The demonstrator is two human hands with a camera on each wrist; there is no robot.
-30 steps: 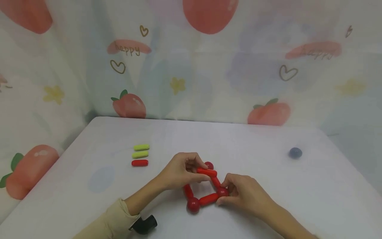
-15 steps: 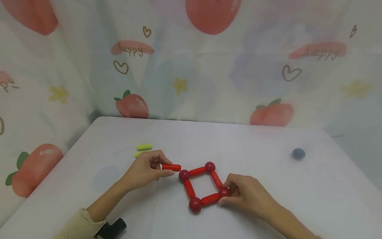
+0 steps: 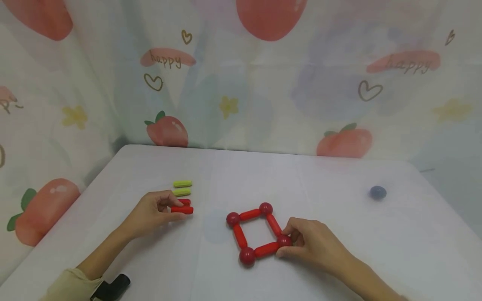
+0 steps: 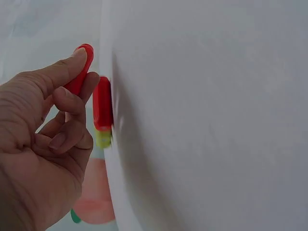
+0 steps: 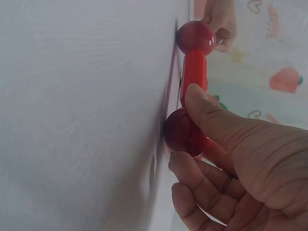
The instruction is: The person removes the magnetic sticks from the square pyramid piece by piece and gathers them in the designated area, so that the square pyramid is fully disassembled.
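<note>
red rod [image 3: 182, 210] — now beside green rods [image 3: 182, 188]

The left hand [image 3: 152, 212] covers the near-left end of its red stick [image 3: 183, 210] and part of another red stick [image 3: 185, 202] just beyond. The small dark ball [image 3: 378, 192] far right is blurred.

on the white bench [image 3: 320, 184] the left hand [image 3: 152, 212] pinches a red stick [image 3: 182, 210] just beside two green sticks [image 3: 182, 188]. the right hand [image 3: 310, 243] grips one corner ball [image 3: 283, 241] of a red square frame [image 3: 257, 233]. a dark ball [image 3: 378, 192] lies well apart to the right.
</note>
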